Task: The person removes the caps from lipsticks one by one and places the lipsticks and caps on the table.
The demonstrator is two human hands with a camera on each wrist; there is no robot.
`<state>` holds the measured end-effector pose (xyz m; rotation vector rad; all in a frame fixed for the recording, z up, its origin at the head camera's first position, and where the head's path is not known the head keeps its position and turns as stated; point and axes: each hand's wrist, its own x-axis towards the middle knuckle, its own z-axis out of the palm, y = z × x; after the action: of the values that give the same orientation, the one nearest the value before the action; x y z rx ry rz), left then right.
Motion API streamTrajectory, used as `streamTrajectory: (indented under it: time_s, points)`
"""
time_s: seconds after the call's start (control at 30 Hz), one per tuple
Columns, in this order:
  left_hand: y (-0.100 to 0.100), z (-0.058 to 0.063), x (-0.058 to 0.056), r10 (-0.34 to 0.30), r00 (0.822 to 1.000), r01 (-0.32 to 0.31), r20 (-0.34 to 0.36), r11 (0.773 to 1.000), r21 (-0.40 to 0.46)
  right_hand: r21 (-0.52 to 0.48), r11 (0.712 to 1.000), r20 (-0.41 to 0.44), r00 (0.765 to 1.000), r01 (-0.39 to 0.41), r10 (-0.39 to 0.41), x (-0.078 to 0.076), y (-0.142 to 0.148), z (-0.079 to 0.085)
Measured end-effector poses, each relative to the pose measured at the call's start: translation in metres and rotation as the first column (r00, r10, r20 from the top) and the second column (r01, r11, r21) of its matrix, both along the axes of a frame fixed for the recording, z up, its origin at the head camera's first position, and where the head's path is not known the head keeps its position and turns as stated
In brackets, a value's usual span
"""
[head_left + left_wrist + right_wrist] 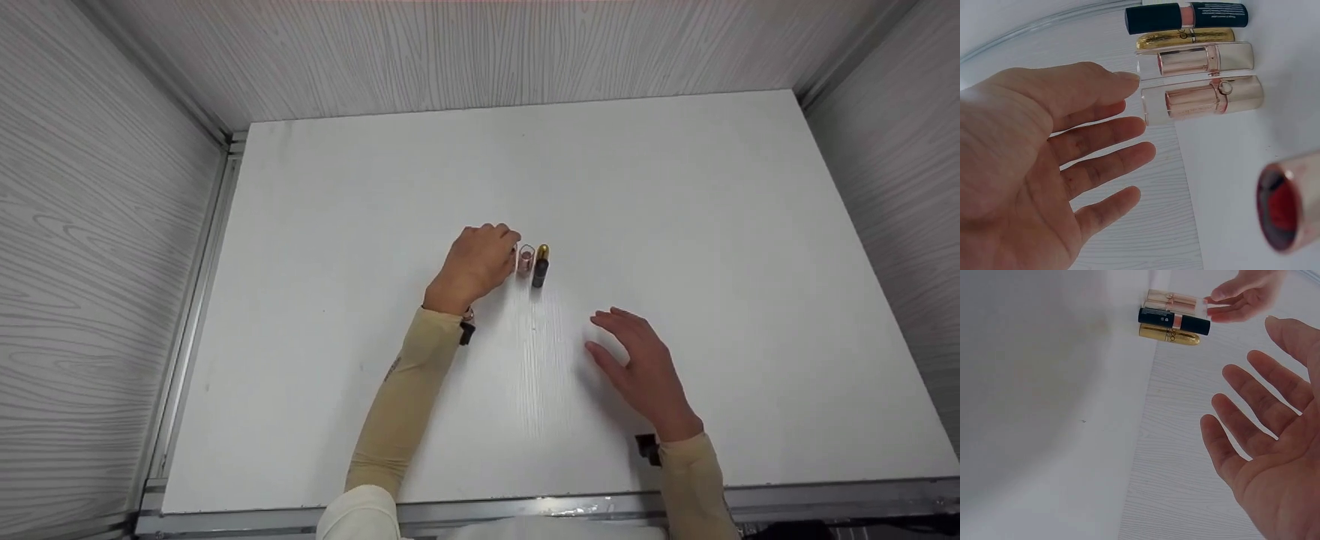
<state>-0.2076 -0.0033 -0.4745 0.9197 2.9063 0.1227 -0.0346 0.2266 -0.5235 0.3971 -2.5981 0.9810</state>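
Note:
Two rose-gold lipsticks with clear caps, a near one (pixel 1193 101) and a farther one (pixel 1190 59), stand side by side on the table. Beside them are a black lipstick (pixel 1216 15) and a gold bullet-shaped lipstick (pixel 1185 38). My left hand (pixel 480 259) is at the clear caps, thumb tip and fingertips right at their tops, the fingers loosely extended. It partly covers the near lipstick in the head view. My right hand (pixel 641 367) hovers nearer the front edge, fingers spread and nothing in it.
Close to the left wrist camera, a blurred rose-gold tube (pixel 1292 202) shows red inside its end. The white table (pixel 360 187) has grained panels (pixel 450 60) behind it and at both sides. A metal rail (pixel 525 510) runs along the front edge.

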Motion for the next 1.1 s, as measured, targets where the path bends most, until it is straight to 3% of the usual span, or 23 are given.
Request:
streamTrajectory:
  time_s: [0.47, 0.63, 0.77, 1.1]
  points:
    - [-0.005, -0.002, -0.001, 0.083, 0.996, -0.083, -0.015, 0.996, -0.025, -0.008, 1.0, 0.042, 0.999, -0.003, 0.004, 0.0, -0.005, 0.005]
    - [-0.003, 0.001, 0.002, 0.08, 0.997, -0.08, -0.013, 0.996, -0.042, -0.008, 1.0, 0.055, 0.998, 0.007, -0.007, 0.003, -0.004, 0.005]
    - [-0.007, 0.016, 0.012, 0.064, 0.996, -0.067, -0.065, 0.996, -0.054, 0.002, 1.0, 0.056, 0.998, 0.004, -0.005, 0.003, -0.005, 0.006]
    - [-0.018, 0.061, 0.053, -0.029, 0.981, 0.027, -0.191, 1.0, -0.013, -0.001, 0.999, 0.039, 0.998, -0.045, 0.045, -0.008, -0.016, 0.013]
